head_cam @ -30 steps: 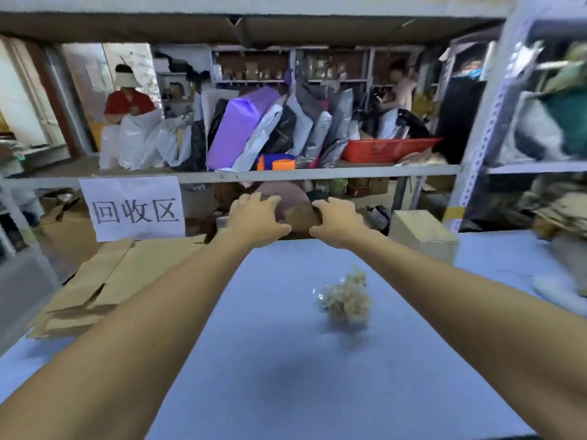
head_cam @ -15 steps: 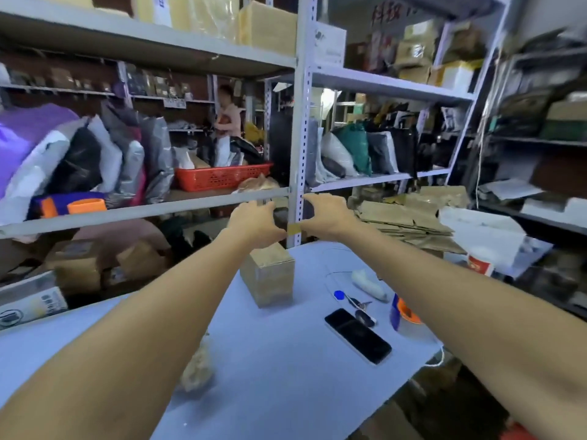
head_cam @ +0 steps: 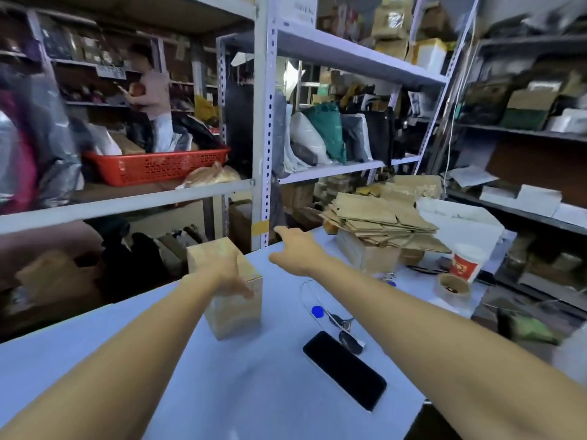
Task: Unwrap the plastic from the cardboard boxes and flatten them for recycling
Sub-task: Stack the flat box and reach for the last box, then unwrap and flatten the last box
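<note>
Box (head_cam: 227,287) stands upright at centre frame on tabletop (head_cam: 260,392); left hand (head_cam: 230,277) fingers curl around its top. Right hand (head_cam: 293,249) hovers spread, empty. Steady box before stripping any plastic.

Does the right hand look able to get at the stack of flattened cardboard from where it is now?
Probably yes: the right hand is open, holds nothing, and already points toward the stack of flattened cardboard; only bare table lies between them.
</note>
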